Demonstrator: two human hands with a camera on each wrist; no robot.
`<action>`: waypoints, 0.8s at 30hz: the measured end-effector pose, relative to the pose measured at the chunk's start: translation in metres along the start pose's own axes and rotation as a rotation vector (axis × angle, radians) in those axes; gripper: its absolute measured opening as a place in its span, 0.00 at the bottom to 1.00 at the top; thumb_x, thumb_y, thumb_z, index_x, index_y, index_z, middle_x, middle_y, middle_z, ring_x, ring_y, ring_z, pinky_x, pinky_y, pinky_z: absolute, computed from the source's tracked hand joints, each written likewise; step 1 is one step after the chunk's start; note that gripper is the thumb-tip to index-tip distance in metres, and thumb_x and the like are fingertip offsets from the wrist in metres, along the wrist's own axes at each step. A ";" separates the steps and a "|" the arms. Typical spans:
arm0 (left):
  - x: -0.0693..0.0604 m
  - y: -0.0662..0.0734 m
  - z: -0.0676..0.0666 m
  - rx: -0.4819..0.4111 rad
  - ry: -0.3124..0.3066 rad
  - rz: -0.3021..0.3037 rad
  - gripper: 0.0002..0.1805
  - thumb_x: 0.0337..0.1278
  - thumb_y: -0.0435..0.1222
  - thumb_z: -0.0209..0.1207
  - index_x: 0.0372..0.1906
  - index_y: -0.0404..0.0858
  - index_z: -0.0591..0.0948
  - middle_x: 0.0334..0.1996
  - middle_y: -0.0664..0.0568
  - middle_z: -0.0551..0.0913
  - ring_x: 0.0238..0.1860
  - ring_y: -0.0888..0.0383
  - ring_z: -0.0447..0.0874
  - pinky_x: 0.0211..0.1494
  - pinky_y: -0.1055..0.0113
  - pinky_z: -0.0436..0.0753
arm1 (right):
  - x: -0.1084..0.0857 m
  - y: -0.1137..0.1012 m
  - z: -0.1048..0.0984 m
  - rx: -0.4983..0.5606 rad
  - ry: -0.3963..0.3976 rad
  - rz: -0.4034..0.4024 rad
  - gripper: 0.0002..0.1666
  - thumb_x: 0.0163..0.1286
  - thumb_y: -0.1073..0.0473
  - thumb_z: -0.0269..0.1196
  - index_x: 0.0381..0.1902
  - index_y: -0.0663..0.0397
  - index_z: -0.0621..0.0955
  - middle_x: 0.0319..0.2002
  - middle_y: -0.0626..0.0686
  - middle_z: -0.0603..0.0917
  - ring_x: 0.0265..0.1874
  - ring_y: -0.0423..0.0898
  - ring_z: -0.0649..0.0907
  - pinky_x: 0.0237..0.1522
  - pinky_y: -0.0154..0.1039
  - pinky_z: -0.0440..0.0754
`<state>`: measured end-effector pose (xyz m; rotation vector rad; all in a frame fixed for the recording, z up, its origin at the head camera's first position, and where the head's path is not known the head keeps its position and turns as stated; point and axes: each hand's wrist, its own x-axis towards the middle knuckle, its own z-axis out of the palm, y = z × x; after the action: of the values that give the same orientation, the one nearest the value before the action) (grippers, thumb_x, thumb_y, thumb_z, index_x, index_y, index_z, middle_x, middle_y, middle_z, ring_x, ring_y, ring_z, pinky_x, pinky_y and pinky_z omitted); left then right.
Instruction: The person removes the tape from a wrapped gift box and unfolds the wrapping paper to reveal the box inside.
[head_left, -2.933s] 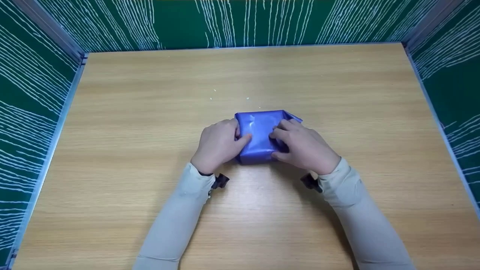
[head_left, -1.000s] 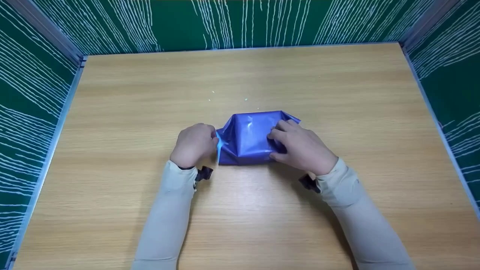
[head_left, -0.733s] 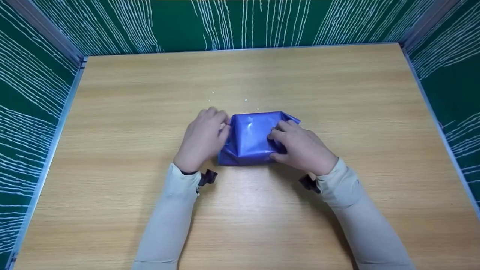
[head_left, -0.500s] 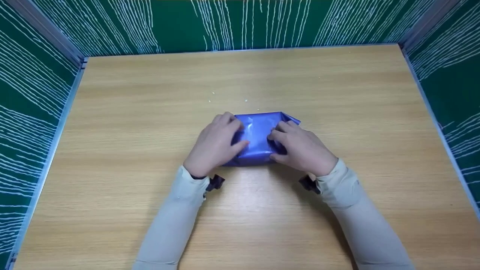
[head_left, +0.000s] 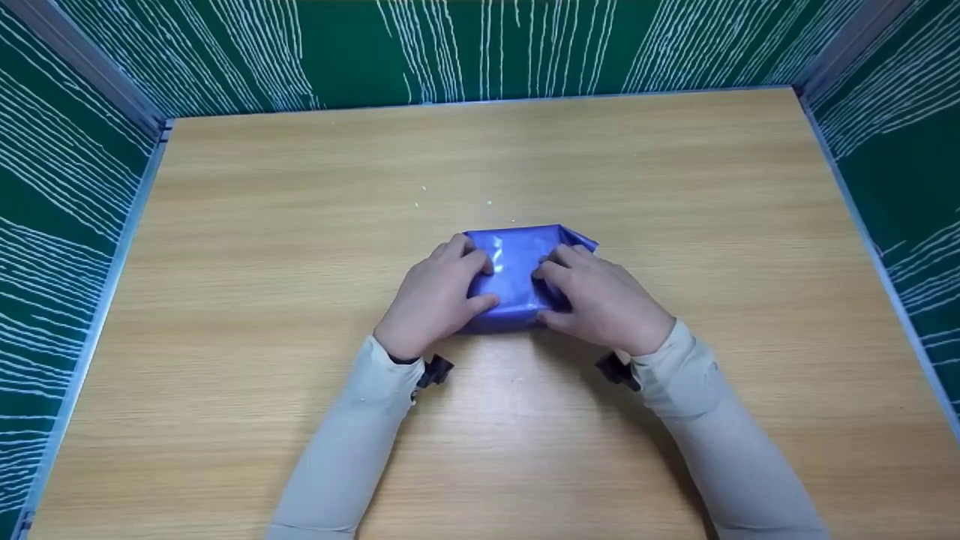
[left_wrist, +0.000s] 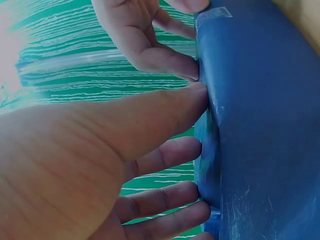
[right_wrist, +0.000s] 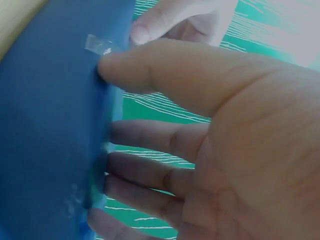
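A shiny blue-purple wrapped package (head_left: 517, 262) lies on the table in the head view, with a folded flap sticking out at its upper right corner. My left hand (head_left: 435, 300) is over its left end, fingers bent onto the top and thumb near the front edge. On its right part, my right hand (head_left: 607, 300) holds with bent fingers on top and thumb at the front edge. Each wrist view shows the thumb and fingertips against the wrapping, with a piece of clear tape (left_wrist: 215, 13) beside them. The package's left end is mostly hidden under my left hand.
Tiny pale scraps lie on the wooden table (head_left: 300, 187) beyond the package. Green panels (head_left: 345, 60) with white streaks border the table at the back and on both sides.
My left hand pulled the left end of the wrapping outward, let it go, then moved right, back onto the package. My right hand has stayed in place on it.
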<state>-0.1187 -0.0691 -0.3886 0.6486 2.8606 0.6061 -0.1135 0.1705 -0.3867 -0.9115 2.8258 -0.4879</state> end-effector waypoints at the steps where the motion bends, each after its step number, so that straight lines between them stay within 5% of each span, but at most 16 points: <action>1: 0.000 0.000 0.000 -0.005 -0.003 -0.002 0.22 0.64 0.51 0.68 0.54 0.42 0.83 0.56 0.49 0.76 0.53 0.51 0.76 0.53 0.53 0.81 | 0.000 0.000 -0.001 0.006 -0.001 0.003 0.27 0.67 0.49 0.72 0.57 0.59 0.83 0.51 0.58 0.82 0.49 0.56 0.80 0.55 0.57 0.80; 6: 0.000 0.000 0.000 -0.023 -0.009 -0.001 0.22 0.63 0.51 0.69 0.54 0.42 0.83 0.57 0.49 0.75 0.53 0.51 0.76 0.54 0.54 0.80 | 0.001 0.001 -0.001 -0.003 0.071 -0.014 0.19 0.71 0.55 0.70 0.54 0.60 0.86 0.52 0.58 0.85 0.57 0.59 0.81 0.70 0.66 0.65; 13: 0.001 -0.001 0.000 -0.026 0.003 0.004 0.21 0.63 0.51 0.69 0.54 0.42 0.83 0.58 0.49 0.75 0.53 0.51 0.77 0.54 0.53 0.80 | 0.005 0.001 0.005 -0.014 0.235 -0.084 0.13 0.63 0.63 0.74 0.44 0.63 0.87 0.46 0.58 0.82 0.49 0.59 0.78 0.60 0.58 0.74; 24: 0.001 -0.003 -0.002 -0.040 -0.008 -0.005 0.22 0.63 0.50 0.69 0.54 0.43 0.83 0.59 0.50 0.75 0.53 0.51 0.77 0.55 0.53 0.80 | 0.007 0.001 0.003 -0.017 0.252 -0.087 0.08 0.67 0.65 0.68 0.43 0.61 0.83 0.43 0.55 0.80 0.43 0.55 0.78 0.50 0.52 0.78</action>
<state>-0.1209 -0.0718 -0.3881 0.6367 2.8343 0.6571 -0.1189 0.1661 -0.3897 -1.0483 3.0267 -0.6320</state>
